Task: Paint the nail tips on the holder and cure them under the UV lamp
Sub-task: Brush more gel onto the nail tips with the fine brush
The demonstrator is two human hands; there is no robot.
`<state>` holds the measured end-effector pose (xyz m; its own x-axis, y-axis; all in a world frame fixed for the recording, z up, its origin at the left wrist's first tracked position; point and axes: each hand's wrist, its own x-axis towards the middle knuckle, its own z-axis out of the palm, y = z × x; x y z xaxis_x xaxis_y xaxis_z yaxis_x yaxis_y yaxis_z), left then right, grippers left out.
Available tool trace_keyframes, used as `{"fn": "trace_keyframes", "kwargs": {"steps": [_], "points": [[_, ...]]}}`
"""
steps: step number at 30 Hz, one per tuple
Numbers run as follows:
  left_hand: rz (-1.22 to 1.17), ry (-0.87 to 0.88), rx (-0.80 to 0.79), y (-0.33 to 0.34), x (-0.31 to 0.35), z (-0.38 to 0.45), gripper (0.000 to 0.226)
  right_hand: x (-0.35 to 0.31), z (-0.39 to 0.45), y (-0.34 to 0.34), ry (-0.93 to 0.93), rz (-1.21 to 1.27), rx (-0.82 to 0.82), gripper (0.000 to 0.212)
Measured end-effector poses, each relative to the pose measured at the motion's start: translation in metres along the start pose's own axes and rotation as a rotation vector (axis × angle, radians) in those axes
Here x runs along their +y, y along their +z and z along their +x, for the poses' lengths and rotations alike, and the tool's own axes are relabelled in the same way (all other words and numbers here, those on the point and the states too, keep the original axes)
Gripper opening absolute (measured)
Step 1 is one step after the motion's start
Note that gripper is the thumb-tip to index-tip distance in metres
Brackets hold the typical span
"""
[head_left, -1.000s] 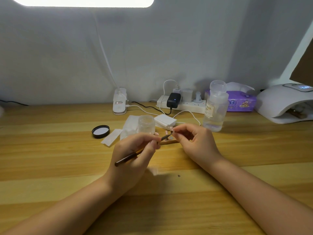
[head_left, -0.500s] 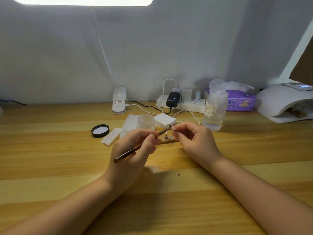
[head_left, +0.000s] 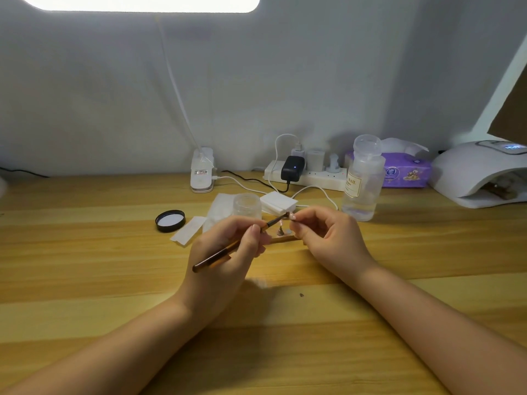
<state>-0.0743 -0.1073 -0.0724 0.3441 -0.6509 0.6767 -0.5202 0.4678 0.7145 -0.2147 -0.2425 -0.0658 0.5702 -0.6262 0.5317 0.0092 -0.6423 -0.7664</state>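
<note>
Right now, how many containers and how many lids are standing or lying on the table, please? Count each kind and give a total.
Clear bottles: 1, the tall clear bottle
Clear jars: 1, the small open jar
Black lids: 1, the black lid, lying apart to the left of the jar
Total: 3

hands [head_left: 228,252] 2 | brush [head_left: 216,256] 1 | bottle [head_left: 362,181] 1 | lid [head_left: 170,220] 1
</note>
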Motion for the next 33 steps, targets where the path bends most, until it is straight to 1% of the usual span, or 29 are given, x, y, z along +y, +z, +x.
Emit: {"fn": "trace_keyframes", "kwargs": {"steps": [5,8,12,15,20,23,27,30,33], "points": [[0.051,0.011,0.014,-0.0016,-0.0010,-0.0007,0.017,0.0005,-0.0002,-0.0005,-0.011,-0.008,-0.011,0.021],[0.040,0.016,0.013,-0.0010,0.0001,-0.0005,0.023,0.0002,-0.0001,-0.0001,-0.020,-0.004,-0.009,0.024],[-0.007,-0.021,-0.016,0.0007,0.0004,-0.0017,0.026,-0.0012,0.0005,0.0002,-0.028,-0.001,-0.006,0.026],[-0.025,-0.025,-0.024,0.0003,0.0002,-0.0021,0.027,-0.0012,-0.0003,0.0000,-0.028,0.001,0.000,0.023],[-0.058,-0.042,-0.043,0.0005,0.0038,-0.0042,0.022,0.0014,-0.0003,0.0004,0.011,-0.021,0.029,0.013],[-0.082,-0.057,-0.055,0.0010,0.0048,-0.0052,0.021,0.0023,-0.0002,0.0013,0.008,-0.035,0.049,0.017],[-0.060,-0.032,-0.039,-0.0002,0.0061,-0.0056,0.020,0.0037,0.0004,0.0018,-0.033,-0.118,0.063,0.015],[0.048,0.023,-0.033,-0.0004,0.0072,-0.0037,0.019,0.0027,0.0009,0.0026,-0.112,-0.208,0.094,0.017],[0.115,0.044,-0.030,0.0005,0.0079,-0.0025,0.024,0.0023,0.0007,0.0032,-0.193,-0.288,0.116,0.016]]}}
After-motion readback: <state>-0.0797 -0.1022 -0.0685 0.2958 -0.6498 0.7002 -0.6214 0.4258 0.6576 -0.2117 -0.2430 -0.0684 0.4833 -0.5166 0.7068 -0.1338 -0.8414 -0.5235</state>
